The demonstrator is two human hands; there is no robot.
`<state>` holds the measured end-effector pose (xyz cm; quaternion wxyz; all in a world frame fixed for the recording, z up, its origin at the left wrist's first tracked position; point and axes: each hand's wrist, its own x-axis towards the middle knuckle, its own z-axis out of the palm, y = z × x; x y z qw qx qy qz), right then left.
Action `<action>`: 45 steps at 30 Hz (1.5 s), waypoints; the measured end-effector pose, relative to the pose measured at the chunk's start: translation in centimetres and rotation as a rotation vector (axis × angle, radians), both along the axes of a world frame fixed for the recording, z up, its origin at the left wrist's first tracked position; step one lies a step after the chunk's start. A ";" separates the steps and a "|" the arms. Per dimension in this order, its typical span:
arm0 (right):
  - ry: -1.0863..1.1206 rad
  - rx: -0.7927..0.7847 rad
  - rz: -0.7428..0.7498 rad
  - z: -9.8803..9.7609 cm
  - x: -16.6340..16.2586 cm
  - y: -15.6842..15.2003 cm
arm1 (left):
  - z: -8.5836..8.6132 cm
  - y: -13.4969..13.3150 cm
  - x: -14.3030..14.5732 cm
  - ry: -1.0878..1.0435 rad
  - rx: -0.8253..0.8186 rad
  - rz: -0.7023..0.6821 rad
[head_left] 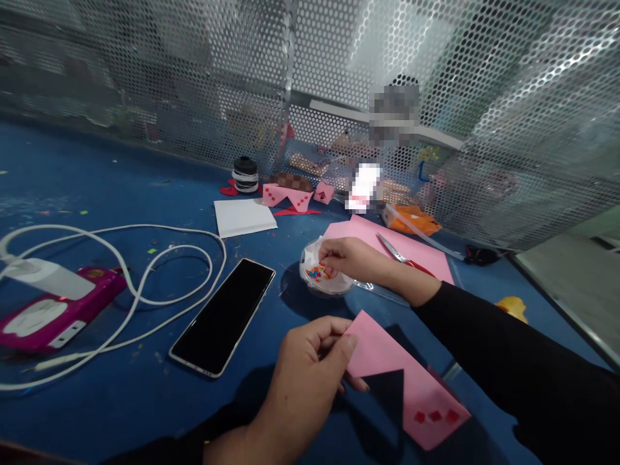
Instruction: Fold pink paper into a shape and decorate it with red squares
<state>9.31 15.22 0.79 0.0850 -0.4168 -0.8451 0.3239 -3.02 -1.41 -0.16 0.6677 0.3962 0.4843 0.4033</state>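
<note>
Between thumb and fingers, my left hand [310, 381] grips one end of a pink paper cutout [387, 352] with a V-shaped notch. Three small red diamonds are on the cutout's far end, at the lower right. My right hand [346, 258] reaches into a small bowl [329, 287] with a white lining, its fingertips pinched together. Small coloured pieces [314, 274], red, blue and yellow, lie in this bowl. Whatever the pinched fingertips hold is too small to make out.
Scissors [391, 247] lie on a pink sheet [431, 248] behind my right forearm. A black phone [225, 316], white cable [140, 290] and magenta power strip [92, 303] are left. Farther back are folded white paper [245, 216], a thread spool [245, 174] and another pink cutout [288, 197].
</note>
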 end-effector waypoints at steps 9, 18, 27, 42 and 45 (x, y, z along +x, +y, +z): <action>0.048 0.067 -0.012 -0.4 0.1 -0.1 | 0.0 0.2 0.0 0.003 0.006 0.011; 0.103 0.265 0.041 0.0 0.1 -0.4 | 0.1 0.1 0.1 0.012 0.000 0.012; 0.297 0.193 -0.039 0.9 0.3 -0.5 | -0.1 0.3 -0.1 0.003 0.035 0.022; 0.686 0.065 -0.402 4.7 6.6 -11.2 | -0.4 0.6 -0.2 0.111 0.152 0.126; 0.639 0.088 -0.443 4.0 7.4 -13.2 | -0.3 0.8 0.4 0.141 0.194 0.153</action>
